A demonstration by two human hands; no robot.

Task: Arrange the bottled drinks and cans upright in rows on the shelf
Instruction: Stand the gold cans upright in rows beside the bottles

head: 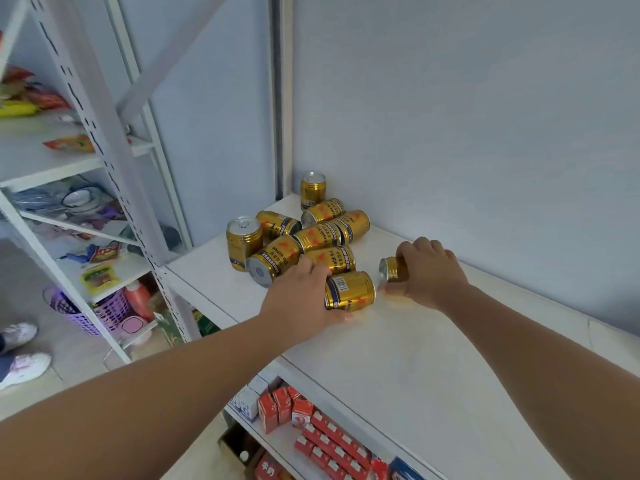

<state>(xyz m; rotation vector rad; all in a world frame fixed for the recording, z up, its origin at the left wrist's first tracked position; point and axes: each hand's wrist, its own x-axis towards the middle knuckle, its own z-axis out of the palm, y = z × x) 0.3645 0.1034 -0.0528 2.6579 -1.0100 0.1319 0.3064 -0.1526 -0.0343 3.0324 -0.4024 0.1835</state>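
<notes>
Several gold cans lie in a heap [311, 237] on the white shelf [398, 358] near the back corner. Two stand upright: one at the front left [243, 242] and one in the corner [312, 189]. My left hand [304, 296] grips a gold can [351, 291] lying on its side at the front of the heap. My right hand [429, 271] is closed over another gold can [391, 270], also on its side, just to the right; its silver end faces left.
A grey wall backs the shelf. The lower shelf holds red cartons [325, 434]. To the left stands a white rack [104, 150] with snack packs and a purple basket [93, 311] beneath. Someone's white shoes [24, 365] are on the floor at far left.
</notes>
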